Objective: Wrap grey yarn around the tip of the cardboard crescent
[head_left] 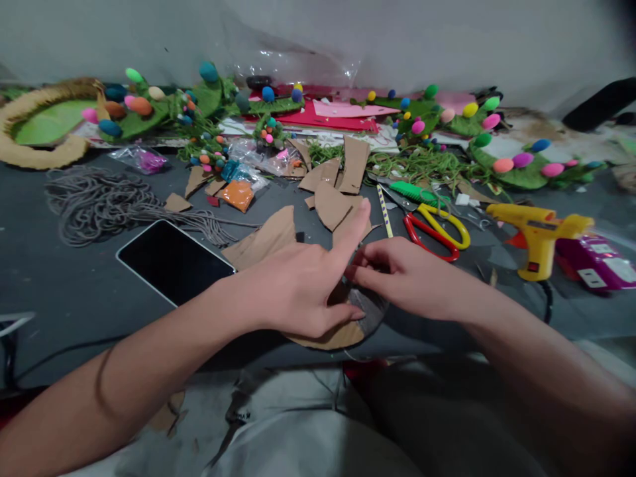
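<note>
Beneath my hands lies a rounded cardboard piece [325,338], its right part covered in grey cord [371,309]. My left hand [303,288] holds this piece, thumb pressed on its top and index finger stretched forward; the other fingers are mostly hidden. At the far right edge of the piece, my right hand [405,271] is closed in a pinch, its fingertips close to the left index finger. What sits in that pinch is too small to make out. Cut cardboard scraps [268,238] lie just beyond the left hand.
A phone [176,262] and tangled grey cord [92,202] lie left. Scissors [434,232], a striped stick [384,211], a yellow glue gun [534,232] and a purple packet [599,264] are on the right. Green leaves with coloured balls [144,112] line the back beside a tan ring [50,156].
</note>
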`<state>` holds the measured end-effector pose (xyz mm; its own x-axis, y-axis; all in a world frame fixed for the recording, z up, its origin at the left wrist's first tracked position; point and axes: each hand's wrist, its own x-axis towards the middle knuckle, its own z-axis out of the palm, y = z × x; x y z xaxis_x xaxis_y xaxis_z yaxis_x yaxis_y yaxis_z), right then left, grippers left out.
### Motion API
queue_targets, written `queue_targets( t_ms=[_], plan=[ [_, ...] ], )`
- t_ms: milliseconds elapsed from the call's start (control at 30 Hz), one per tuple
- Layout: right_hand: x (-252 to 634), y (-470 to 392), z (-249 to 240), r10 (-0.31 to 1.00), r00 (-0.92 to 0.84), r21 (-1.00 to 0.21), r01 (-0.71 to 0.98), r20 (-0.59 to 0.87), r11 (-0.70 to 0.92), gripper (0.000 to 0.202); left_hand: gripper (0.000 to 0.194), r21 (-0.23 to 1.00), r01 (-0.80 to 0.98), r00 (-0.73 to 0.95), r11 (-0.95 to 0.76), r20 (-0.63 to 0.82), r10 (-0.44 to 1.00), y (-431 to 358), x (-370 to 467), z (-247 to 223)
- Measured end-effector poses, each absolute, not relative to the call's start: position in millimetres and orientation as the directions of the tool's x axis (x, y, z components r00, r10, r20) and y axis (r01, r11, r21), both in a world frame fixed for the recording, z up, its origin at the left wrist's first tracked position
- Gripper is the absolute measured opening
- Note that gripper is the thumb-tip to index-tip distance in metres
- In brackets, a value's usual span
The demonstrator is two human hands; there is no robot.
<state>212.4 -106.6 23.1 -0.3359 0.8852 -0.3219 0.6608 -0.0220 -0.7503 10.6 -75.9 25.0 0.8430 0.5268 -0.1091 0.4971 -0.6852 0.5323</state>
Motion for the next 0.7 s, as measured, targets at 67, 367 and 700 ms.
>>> queue_targets(
  t_ms=[67,367,700],
  plan=[
    [211.7,-105.1,22.4,0.892,-0.309,-0.738,0.674,-0.331,-0.040,0.028,0.121,0.544,0.515,0.825,-0.662,-0.107,0.555,-76.4,11.5,25.6],
    [231.3,-90.4,21.5,0.783,-0.470,-0.834,0.541,-0.407,-0.109,0.027,0.120,0.574,0.450,0.849,-0.684,-0.037,0.528,-74.5,11.4,27.7],
    [231.6,-88.0,15.4,0.759,-0.521,-0.902,0.382,-0.391,-0.203,0.013,0.127,0.622,0.343,0.866,-0.704,0.082,0.494,-75.5,8.3,22.4]
  ],
)
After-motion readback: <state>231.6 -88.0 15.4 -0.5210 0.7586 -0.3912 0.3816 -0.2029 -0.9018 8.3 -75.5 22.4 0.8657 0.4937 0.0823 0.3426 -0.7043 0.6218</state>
